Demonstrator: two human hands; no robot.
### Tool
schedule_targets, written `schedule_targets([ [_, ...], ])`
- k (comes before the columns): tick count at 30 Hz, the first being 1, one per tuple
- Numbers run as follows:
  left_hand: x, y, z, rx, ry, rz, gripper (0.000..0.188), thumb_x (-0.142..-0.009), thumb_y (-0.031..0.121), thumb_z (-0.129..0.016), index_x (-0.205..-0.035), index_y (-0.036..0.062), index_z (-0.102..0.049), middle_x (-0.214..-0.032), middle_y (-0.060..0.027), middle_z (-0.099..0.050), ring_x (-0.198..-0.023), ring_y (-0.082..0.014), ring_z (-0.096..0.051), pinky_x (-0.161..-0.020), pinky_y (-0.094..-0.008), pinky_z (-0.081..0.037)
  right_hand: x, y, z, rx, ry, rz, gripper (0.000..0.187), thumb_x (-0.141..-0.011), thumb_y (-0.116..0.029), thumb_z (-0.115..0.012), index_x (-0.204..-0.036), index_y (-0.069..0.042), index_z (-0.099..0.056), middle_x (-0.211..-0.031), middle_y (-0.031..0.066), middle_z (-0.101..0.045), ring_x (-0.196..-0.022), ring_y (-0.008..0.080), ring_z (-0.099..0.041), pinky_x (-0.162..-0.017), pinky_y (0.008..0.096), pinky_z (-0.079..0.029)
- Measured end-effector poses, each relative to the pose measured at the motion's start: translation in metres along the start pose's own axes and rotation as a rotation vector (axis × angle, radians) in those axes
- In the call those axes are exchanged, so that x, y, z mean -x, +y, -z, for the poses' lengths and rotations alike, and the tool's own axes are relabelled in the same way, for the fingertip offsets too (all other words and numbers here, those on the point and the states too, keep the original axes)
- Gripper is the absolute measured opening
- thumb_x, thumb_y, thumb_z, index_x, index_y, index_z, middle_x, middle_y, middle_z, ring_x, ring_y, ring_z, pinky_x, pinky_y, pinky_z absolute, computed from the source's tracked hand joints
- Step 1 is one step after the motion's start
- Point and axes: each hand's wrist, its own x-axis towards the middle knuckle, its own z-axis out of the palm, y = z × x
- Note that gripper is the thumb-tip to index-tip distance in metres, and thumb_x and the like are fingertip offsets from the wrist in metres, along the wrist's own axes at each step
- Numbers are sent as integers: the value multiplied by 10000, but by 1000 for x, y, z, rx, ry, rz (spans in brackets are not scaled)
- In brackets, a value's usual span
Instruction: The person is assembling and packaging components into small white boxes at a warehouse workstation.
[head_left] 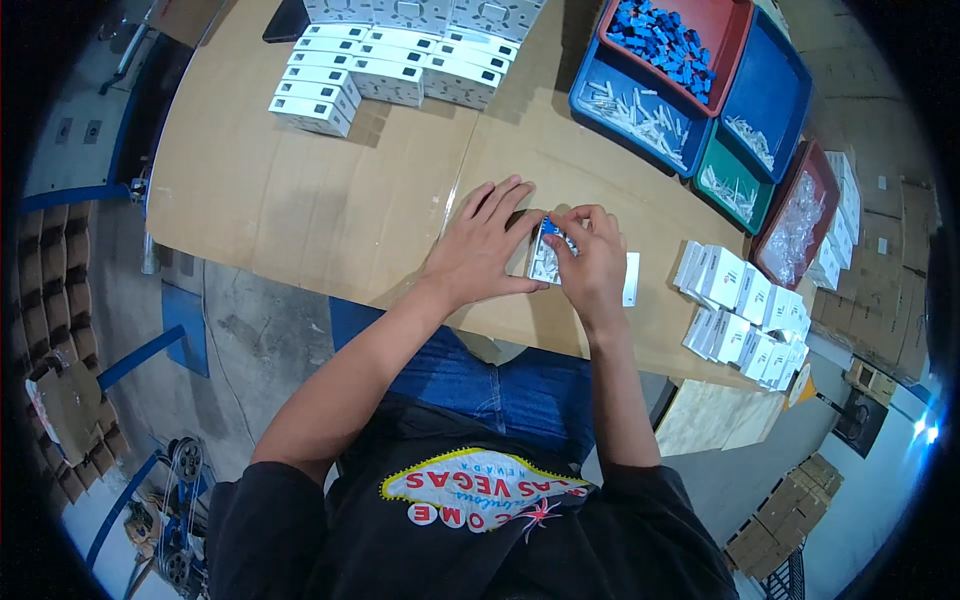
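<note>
Tabletop (330, 190): left fingers (497, 199) wide against box (532, 264)

Red lettering (452, 484) on shirt (445, 548), print (732, 279) on boxes (752, 292)

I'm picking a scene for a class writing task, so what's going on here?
A person at a table is working on a small open box with blue and white pieces in it. The left hand lies spread beside it; the right hand reaches over it, but whether it grips a piece is hidden. Ahead on the right are a red tray of blue parts and a blue tray of white ones. White boxes lie to the right.
</note>
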Motion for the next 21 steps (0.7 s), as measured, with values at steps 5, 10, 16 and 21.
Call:
schedule_targets([
  [5, 0, 2, 0, 20, 8, -3, 837, -777, 633, -750, -1375, 87, -537, -1548, -171, -406, -1504, -353, -308, -1248, -514, -227, -1, -5, -1, 200, -53, -3, 285, -838, -131, -767, -1118, -80, -764, -1087, 71, -647, -1023, 273, -606, -856, 416, -445],
  [10, 3, 1, 0, 25, 34, -5, 840, -779, 649, -740, -1376, 90, -545, -1537, -173, -411, -1501, -349, -305, -1249, -503, -228, 20, 12, 23, -80, 153, -12, 338, -874, -103, -747, -1206, -52, -704, -1151, 138, -637, -1001, 309, -633, -862, 437, -501],
  [16, 1, 5, 0, 6, 23, -12, 848, -782, 661, -745, -1386, 99, -550, -1538, -167, -414, -1503, -352, -303, -1250, -505, -230, 74, 72, 51, 22, 256, -425, 453, -854, -169, -804, -1251, -11, -653, -1123, 171, -633, -926, 297, -648, -827, 408, -540],
  [21, 2, 7, 0, -18, 34, -14, 859, -776, 654, -759, -1401, 106, -543, -1535, -153, -425, -1507, -346, -303, -1257, -500, -223, 84, 84, 37, -85, 119, -552, 471, -783, -237, -880, -1088, 34, -643, -1050, 177, -667, -914, 278, -658, -825, 378, -545],
])
